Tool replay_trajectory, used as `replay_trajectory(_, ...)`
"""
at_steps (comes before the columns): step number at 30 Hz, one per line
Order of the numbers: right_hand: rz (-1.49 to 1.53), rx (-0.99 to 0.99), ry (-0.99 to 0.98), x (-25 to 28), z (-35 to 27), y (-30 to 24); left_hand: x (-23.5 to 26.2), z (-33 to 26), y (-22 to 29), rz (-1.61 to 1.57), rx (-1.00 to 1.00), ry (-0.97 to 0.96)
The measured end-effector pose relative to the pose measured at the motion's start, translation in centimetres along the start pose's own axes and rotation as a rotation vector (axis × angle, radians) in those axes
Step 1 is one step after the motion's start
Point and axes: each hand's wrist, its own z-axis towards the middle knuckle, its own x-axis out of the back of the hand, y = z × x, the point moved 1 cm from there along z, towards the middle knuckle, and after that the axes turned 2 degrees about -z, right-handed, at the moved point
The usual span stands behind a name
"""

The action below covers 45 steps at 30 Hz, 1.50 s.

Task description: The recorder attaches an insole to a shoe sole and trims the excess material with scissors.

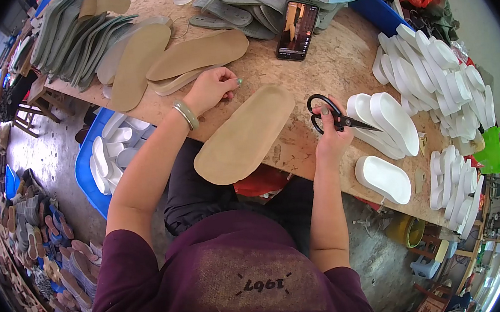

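Observation:
My right hand is closed around the black handles of a pair of scissors, whose dark blades point right over white shoe soles. My left hand, a bangle at its wrist, hovers at the table's near side with its fingers curled together; anything in them is too small to make out. Between my hands, a tan insole lies slanted over the table's edge, apart from both. Just beyond my left hand rest more tan insoles, partly stacked.
Grey insoles are piled at the far left, others at the back. A phone leans among them. White soles crowd the right; a single one lies near the front edge. A blue bin stands left of the table.

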Motion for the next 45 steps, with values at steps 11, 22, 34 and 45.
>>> replay_trajectory(11,-0.046,0.011,0.004,-0.1,0.0,-0.1,-0.4,0.3,0.4,0.157,-0.071,-0.004)
replay_trajectory(22,-0.062,0.004,0.004,-0.3,-0.2,-0.3,-4.8,3.1,3.1,0.591,-0.276,-0.292)
replay_trajectory(34,-0.049,0.027,-0.006,0.0,-0.1,0.2,-5.6,4.6,2.6,0.535,-0.275,-0.339)
replay_trajectory(45,-0.061,0.018,-0.012,-0.2,-0.2,-0.2,-6.0,4.5,2.8,0.420,-0.226,-0.307)
